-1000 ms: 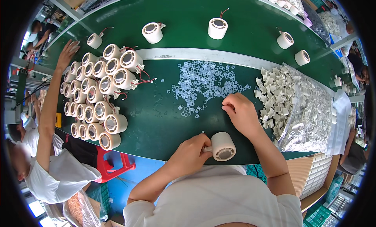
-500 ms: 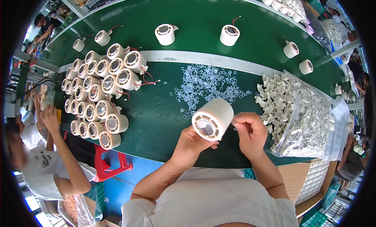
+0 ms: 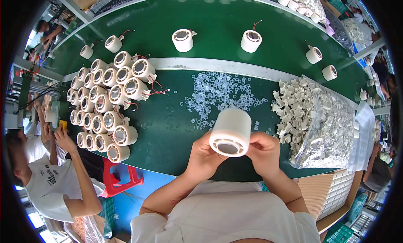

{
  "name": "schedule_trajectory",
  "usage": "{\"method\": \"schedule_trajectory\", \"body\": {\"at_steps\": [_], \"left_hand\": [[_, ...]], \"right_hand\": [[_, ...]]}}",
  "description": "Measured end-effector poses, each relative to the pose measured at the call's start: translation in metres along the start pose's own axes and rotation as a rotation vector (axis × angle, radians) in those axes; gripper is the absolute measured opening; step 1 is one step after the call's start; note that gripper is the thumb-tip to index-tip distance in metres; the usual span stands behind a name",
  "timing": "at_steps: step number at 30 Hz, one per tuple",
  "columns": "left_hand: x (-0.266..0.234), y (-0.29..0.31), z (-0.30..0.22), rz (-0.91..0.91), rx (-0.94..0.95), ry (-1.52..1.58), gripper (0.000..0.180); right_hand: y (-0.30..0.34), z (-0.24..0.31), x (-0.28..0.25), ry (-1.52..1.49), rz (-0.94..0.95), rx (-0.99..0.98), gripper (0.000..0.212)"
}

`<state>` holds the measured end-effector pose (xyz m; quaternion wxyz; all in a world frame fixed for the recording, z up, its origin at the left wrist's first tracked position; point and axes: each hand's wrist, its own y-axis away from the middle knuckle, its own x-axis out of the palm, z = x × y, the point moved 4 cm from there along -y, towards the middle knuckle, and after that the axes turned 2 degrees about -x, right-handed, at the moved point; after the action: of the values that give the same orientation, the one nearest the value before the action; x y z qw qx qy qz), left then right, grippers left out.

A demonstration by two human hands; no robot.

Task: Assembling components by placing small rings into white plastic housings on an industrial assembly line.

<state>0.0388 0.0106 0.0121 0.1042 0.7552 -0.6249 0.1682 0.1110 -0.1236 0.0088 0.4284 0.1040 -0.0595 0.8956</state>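
Observation:
A white cylindrical motor housing (image 3: 232, 124) is held up over the near edge of the green table, its slotted end with a dark round centre tilted toward me. My left hand (image 3: 202, 155) grips it from the left side. My right hand (image 3: 263, 153) is closed against its right side, with the fingertips partly hidden behind the housing; whether they pinch a small part there I cannot see. Beyond the housing lies a scatter of small clear rings (image 3: 220, 92). A heap of small off-white plastic clips (image 3: 291, 109) spills from a clear bag to the right.
Rows of similar housings (image 3: 103, 102) with red wires stand at the left. More housings (image 3: 182, 40) are spaced along the green belt (image 3: 218, 16) behind a metal rail (image 3: 201, 63). The clear plastic bag (image 3: 327, 129) lies at right. A co-worker (image 3: 58, 180) sits left beside a red stool (image 3: 121, 178).
The housing has been turned so its slotted end points more toward me and lower. My right hand has come in against its right side. The co-worker's arm at left has shifted.

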Motion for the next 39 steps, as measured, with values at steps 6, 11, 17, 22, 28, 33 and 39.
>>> {"method": "schedule_trajectory", "body": {"at_steps": [6, 11, 17, 22, 28, 33, 39], "left_hand": [[-0.008, -0.003, -0.001, 0.249, -0.312, -0.379, 0.032], [0.013, -0.005, -0.015, -0.088, -0.254, 0.028, 0.032], [-0.001, 0.006, -0.016, -0.178, -0.121, -0.169, 0.028], [-0.036, 0.034, -0.016, -0.37, -0.173, -0.245, 0.023], [-0.049, 0.045, -0.014, -0.531, -0.169, -0.302, 0.019], [-0.037, 0.04, -0.01, -0.478, -0.174, -0.316, 0.019], [-0.011, 0.012, 0.0, -0.342, -0.289, -0.271, 0.017]], "right_hand": [[-0.006, 0.067, 0.014, 1.164, -0.028, -0.422, 0.032], [-0.048, 0.081, -0.02, 1.347, 0.287, -0.271, 0.058], [-0.19, 0.047, -0.229, 1.461, -0.551, -0.067, 0.051], [-0.226, 0.082, -0.326, 1.598, -0.442, 0.176, 0.053], [-0.206, 0.064, -0.406, 1.904, -0.604, 0.241, 0.058], [-0.187, 0.091, -0.349, 1.592, -0.639, 0.15, 0.048], [-0.111, 0.129, -0.155, 1.428, -0.389, -0.469, 0.049]]}}
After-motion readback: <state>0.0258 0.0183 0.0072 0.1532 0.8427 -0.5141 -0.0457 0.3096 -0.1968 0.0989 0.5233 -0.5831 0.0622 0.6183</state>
